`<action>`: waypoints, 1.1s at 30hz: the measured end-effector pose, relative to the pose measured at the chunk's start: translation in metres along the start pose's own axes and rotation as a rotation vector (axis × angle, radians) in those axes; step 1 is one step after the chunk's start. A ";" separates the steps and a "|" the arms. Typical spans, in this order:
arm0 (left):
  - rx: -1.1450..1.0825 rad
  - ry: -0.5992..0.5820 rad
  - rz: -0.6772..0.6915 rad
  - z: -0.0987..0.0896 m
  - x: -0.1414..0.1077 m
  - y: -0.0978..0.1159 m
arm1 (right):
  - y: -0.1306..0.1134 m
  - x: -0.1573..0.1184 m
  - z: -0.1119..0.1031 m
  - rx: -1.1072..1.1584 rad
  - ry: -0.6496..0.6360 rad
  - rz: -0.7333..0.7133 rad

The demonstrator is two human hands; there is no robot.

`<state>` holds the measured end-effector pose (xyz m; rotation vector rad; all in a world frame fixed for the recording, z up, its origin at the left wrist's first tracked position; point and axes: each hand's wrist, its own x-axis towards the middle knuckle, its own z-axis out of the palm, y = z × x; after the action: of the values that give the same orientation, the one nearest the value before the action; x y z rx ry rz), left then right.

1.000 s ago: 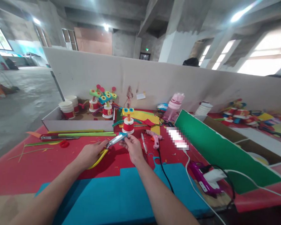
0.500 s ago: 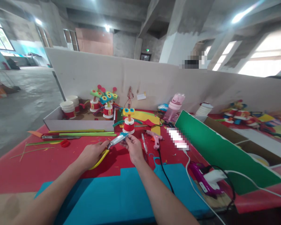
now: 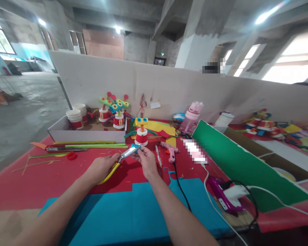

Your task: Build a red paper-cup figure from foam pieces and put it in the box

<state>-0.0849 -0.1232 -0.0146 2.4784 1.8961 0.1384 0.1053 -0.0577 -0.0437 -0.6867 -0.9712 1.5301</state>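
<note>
Closed around the yellow handles of the scissors (image 3: 127, 153) is my left hand (image 3: 102, 168). The silver blades point up and right toward my right hand (image 3: 146, 162), whose fingers pinch a small blue paper piece (image 3: 135, 146) at the blade tips. Just behind it stands a red and white cup figure (image 3: 141, 136) with a yellow head, blue eyes and green coiled arms. Blue paper (image 3: 113, 215) lies under my forearms on the red table cover (image 3: 15, 184).
A pink glue gun (image 3: 171, 152) and a white pen (image 3: 158, 155) lie right of my hands. Farther right are a purple power strip (image 3: 227, 198) and a green-sided box (image 3: 236, 167). At the back left, a shallow box (image 3: 87, 135) holds cups and similar figures.
The blue paper piece at the blade tips has shifted slightly. Both hands stay in nearly the same place.
</note>
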 end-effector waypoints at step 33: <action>-1.222 0.395 -0.067 -0.002 0.003 -0.011 | -0.002 -0.010 0.002 -0.357 -0.319 -0.042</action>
<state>-0.0946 -0.1170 -0.0136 1.5617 1.2625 1.3665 0.1065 -0.0679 -0.0420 -0.6747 -1.5147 1.4696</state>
